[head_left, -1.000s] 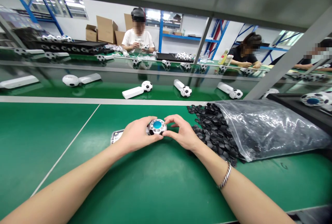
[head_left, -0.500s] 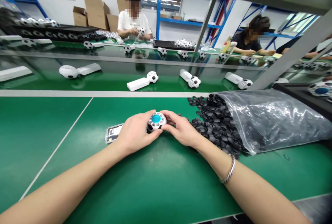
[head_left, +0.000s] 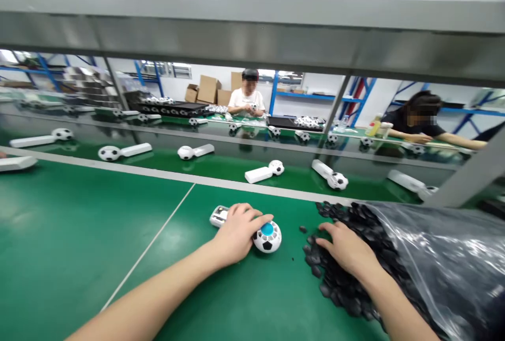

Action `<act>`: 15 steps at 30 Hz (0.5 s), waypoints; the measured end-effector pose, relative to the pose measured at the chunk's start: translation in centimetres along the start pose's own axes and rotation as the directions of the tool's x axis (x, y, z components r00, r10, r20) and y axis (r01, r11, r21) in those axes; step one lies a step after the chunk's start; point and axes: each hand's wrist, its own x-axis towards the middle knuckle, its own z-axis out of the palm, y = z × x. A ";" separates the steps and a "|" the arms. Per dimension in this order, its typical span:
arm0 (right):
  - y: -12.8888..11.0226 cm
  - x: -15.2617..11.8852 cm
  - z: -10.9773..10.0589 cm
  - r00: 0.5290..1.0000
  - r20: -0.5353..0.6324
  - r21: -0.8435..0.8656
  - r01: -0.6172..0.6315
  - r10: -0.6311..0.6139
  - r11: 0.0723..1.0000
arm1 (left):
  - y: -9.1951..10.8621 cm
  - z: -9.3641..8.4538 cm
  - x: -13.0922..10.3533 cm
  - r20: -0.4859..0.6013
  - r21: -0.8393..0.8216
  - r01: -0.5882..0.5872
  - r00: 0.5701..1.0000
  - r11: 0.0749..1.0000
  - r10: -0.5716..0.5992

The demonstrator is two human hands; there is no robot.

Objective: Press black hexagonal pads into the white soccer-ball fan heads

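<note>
My left hand [head_left: 239,233] curls over a device with a round soccer-ball head [head_left: 267,243] and a white handle lying on the green table. The head is white with black patches and a bright blue disc on top. Past my fingers, the handle's end [head_left: 218,217] shows an open compartment; its middle is hidden under my palm. To the right, my right hand [head_left: 347,246] is over a pile of small black plastic pieces [head_left: 339,283], thumb and forefinger apart. Nothing shows between those fingers.
A clear plastic bag [head_left: 437,246] lies open beside the pile. Behind the pale strip, several soccer-ball devices [head_left: 260,174] lie on a green conveyor belt [head_left: 221,170]. A slanting grey post [head_left: 465,167] stands at right, and a metal shelf [head_left: 236,36] spans overhead. Co-workers [head_left: 246,98] sit across.
My right hand has left the soccer-ball head and moved right to the black pieces. My left hand stays on the device. The camera view has tilted up and shifted left.
</note>
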 end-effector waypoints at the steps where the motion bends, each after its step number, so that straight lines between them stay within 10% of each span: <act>1: 0.1 0.1 0.1 1.000 0.024 -0.002 0.012 -0.012 1.000 | 0.2 0.1 -0.2 0.005 -0.022 0.021 1.000 1.000 -0.021; 15: -1.2 -0.8 -1.1 0.998 -0.041 -0.163 -0.061 0.055 0.985 | -0.7 0.2 0.3 0.067 -0.183 -0.049 0.996 0.982 0.062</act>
